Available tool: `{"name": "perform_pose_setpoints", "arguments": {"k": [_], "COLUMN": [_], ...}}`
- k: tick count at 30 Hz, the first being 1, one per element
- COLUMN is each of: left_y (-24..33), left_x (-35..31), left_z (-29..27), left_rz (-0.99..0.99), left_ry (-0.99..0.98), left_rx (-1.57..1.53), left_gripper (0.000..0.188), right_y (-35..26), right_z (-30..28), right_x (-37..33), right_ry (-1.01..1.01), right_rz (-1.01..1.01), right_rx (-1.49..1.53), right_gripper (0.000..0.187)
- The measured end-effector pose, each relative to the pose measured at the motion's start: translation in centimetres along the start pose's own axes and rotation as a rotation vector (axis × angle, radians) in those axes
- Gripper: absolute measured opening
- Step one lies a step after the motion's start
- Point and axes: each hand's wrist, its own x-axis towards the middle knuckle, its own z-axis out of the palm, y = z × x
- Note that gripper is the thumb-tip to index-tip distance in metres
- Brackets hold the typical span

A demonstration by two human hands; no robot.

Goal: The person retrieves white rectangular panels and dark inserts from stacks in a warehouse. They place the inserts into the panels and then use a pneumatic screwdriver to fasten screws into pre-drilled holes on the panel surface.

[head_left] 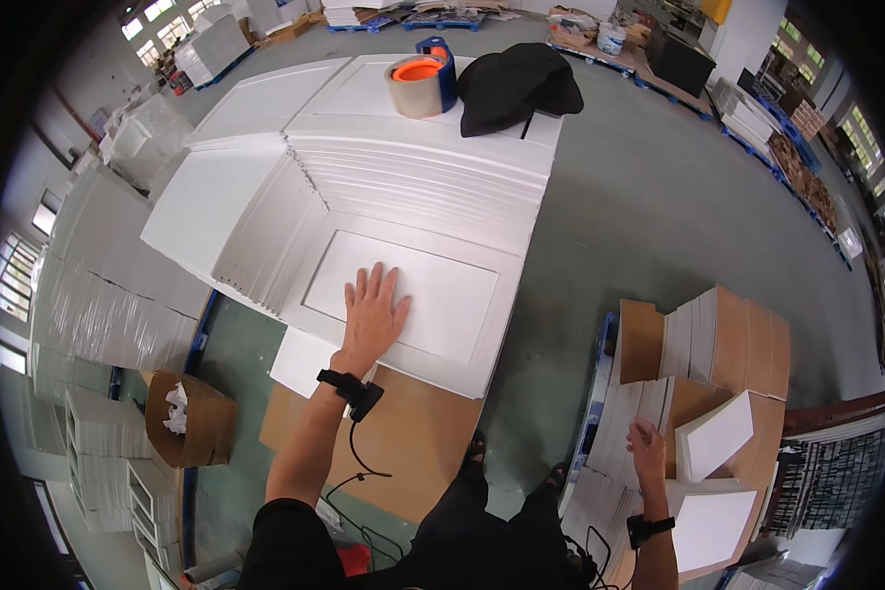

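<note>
My left hand (371,313) lies flat, fingers spread, on a white framed panel (433,280) with a recessed middle. That panel tops a low stack, with higher stacks of white panels along its far and left sides. Out to the right, my right hand (647,450) hovers over or beside a stack of white boards (615,442); whether it touches them I cannot tell. Its fingers look curled in, with nothing visible in them. White boards (715,436) with brown cardboard lie just right of it. A black band with a small device sits on each wrist.
On the far panels rest a tape dispenser with a wide roll (418,87) and a black cloth item (519,87). A cardboard box (191,421) with crumpled white material stands at the left. Brown cardboard (418,462) lies below the panels. Cables hang by my legs. Loaded pallets line the far floor.
</note>
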Motion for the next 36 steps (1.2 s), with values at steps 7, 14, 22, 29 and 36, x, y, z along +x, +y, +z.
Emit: {"name": "perform_pose_setpoints", "arguments": {"k": [7,14,22,29,36], "left_y": [0.0,0.0,9.8,32.6,60.4], "left_x": [0.0,-0.3,0.0,-11.6,-26.1], "left_z": [1.0,0.9,2.3,2.4,17.1], "left_rz": [0.030,0.003,0.122,0.488,1.001], "left_ry": [0.025,0.011,-0.119,-0.213,-0.492], "left_rx": [0.044,0.104,0.242,-0.414,-0.701], "left_gripper": [0.061,0.061,0.059,0.048,0.051], "right_y": [6.5,9.7,15.4,21.3,29.2], "right_z": [-3.4,-7.9,-14.3,-20.5,-23.2], "right_x": [-7.4,-11.0,-17.7,-23.0,-27.6], "right_ry": [-0.031,-0.106,0.067,0.684,0.934], "right_rz": [0.162,0.119,0.226,0.203,0.539], "right_rx": [0.005,0.015,0.123,0.062,-0.143], "right_gripper": [0.042,0.036,0.034,0.035,0.057]}}
